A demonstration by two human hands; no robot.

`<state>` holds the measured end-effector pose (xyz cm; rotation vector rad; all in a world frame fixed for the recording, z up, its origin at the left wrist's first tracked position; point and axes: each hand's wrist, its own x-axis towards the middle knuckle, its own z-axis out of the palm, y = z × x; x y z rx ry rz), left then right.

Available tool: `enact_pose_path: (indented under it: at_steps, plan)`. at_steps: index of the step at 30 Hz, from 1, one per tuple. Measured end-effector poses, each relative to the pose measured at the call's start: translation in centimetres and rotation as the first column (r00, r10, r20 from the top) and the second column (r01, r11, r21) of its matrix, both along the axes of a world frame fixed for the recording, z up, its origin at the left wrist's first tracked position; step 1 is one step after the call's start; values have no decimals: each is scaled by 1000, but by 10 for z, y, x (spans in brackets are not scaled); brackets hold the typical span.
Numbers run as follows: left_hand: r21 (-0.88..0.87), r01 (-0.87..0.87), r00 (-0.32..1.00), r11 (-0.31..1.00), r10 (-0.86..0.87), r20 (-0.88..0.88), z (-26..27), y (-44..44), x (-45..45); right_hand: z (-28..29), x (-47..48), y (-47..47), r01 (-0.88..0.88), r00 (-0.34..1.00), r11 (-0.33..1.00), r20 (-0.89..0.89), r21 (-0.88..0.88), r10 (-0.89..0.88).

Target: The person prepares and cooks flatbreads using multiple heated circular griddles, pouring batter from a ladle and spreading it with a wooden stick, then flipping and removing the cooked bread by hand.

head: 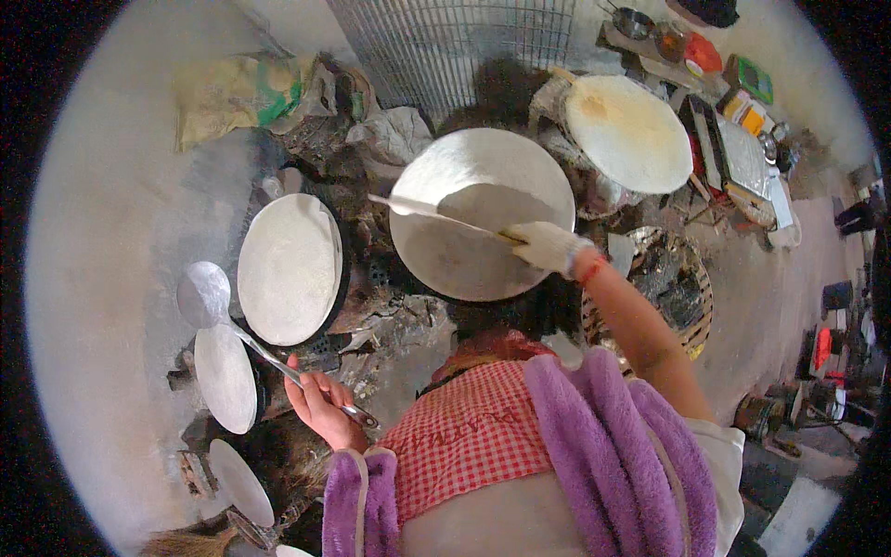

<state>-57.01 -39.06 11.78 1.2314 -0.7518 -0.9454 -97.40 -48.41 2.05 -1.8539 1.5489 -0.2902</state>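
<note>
A metal ladle (203, 296) with a long handle is in my bare left hand (324, 404), its bowl raised beyond a small round pan at the left. My right hand (546, 247), in a whitish knit glove, grips one end of a long thin flat stick (445, 217) that lies across a big round griddle (487, 271). The griddle's surface is pale and partly shaded. Left of it is a second round griddle with a pale, whitish top (289, 268). Whether the pale surfaces are batter or cover cannot be told.
A stack of thin round flatbreads (630, 132) lies at the upper right. Below it stands a slatted round basket (706, 299). Two smaller pale discs (226, 379) (240, 480) are at the lower left, near a straw broom (188, 543). A wire rack (459, 42) stands behind the griddles.
</note>
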Motion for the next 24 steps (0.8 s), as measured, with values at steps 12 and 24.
enact_pose_path:
  at_steps: [12,24]
  plan:
    - [110,44,999,993,-44,5,-23,-30,23,-21,-33,-5,160,983,985,101,-65,-153]
    - [482,288,682,827,-531,503,-65,-67,25,6,-20,28,254,964,965,104,-65,-247]
